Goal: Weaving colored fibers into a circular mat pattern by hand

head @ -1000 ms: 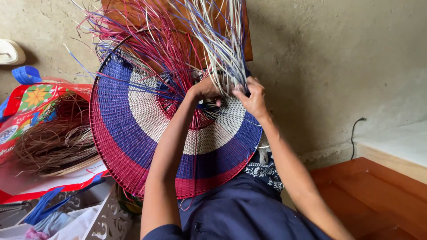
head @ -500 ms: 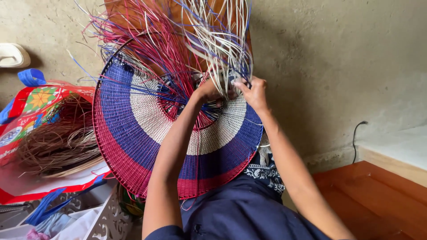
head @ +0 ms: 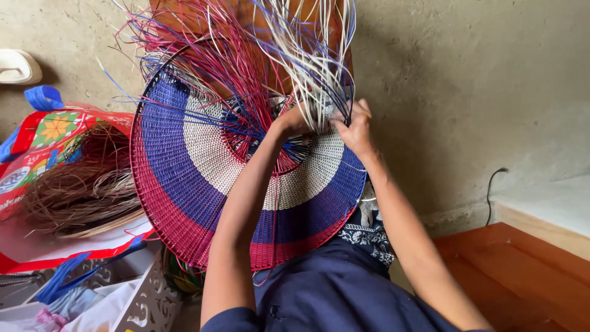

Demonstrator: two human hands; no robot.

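Your left hand and right hand both pinched shut on white strands, above round woven panel.

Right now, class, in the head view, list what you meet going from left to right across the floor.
Colourful bag → bundle of brown fibres → round woven piece → left hand → right hand → black cable → wooden step.

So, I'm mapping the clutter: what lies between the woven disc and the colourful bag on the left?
In the head view, a brown fibre bundle lies between woven disc and bag.
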